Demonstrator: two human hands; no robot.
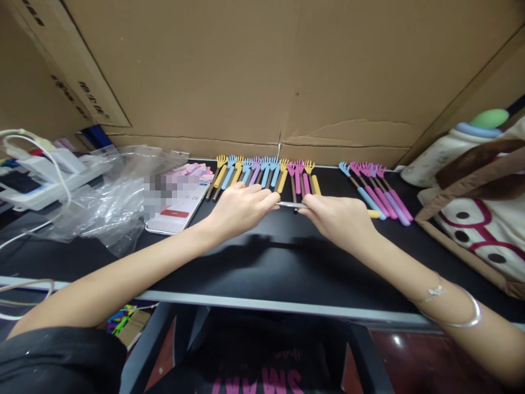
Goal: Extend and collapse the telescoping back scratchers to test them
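My left hand (246, 213) and my right hand (338, 216) are both closed on one back scratcher above the black desk. Its bare metal rod (289, 204) shows in the gap between my fists. A yellow handle end (373, 214) sticks out past my right hand; the end inside my left hand is hidden. Behind my hands a row of claw-headed back scratchers (268, 174) in yellow, blue, purple and pink lies side by side. Right of my right hand lies a second group of back scratchers (383, 194), pink, purple and blue.
A phone (180, 210) and crumpled clear plastic bags (110, 191) lie left of my left hand. Farther left is a white power strip (45, 180) with cables. A bottle (449, 153) and a fabric bag (484, 219) stand at the right. Cardboard (246, 71) walls the back.
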